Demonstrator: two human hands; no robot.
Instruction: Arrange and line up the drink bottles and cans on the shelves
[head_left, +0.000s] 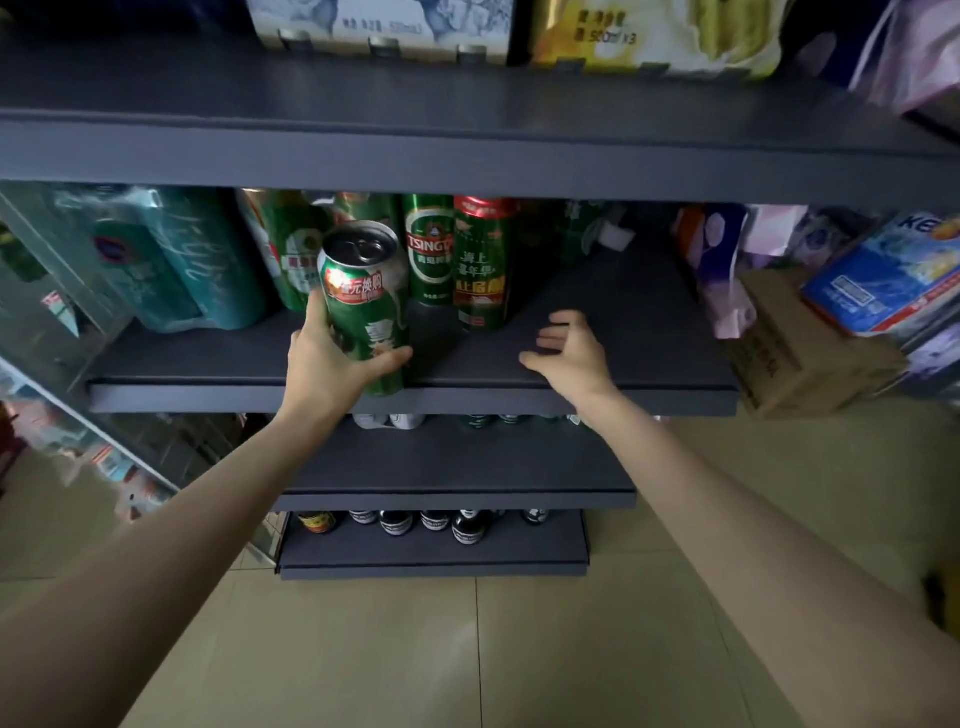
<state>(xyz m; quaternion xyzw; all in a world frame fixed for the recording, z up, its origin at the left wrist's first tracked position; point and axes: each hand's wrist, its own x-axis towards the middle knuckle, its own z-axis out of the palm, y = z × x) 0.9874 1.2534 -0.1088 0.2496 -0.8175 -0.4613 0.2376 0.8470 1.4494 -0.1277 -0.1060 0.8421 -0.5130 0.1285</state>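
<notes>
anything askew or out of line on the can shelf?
Yes. The green can that the left hand grips sits tilted at the shelf's front edge, well ahead of the upright cans at the back, such as the Tsingtao can. No spills or damage show.

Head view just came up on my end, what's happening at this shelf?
A person is stocking beer cans. The left hand grips a green can at the front edge of the middle shelf; whether it rests on the shelf is unclear. The right hand hovers open beside it, holding nothing. More green cans stand upright further back.
</notes>
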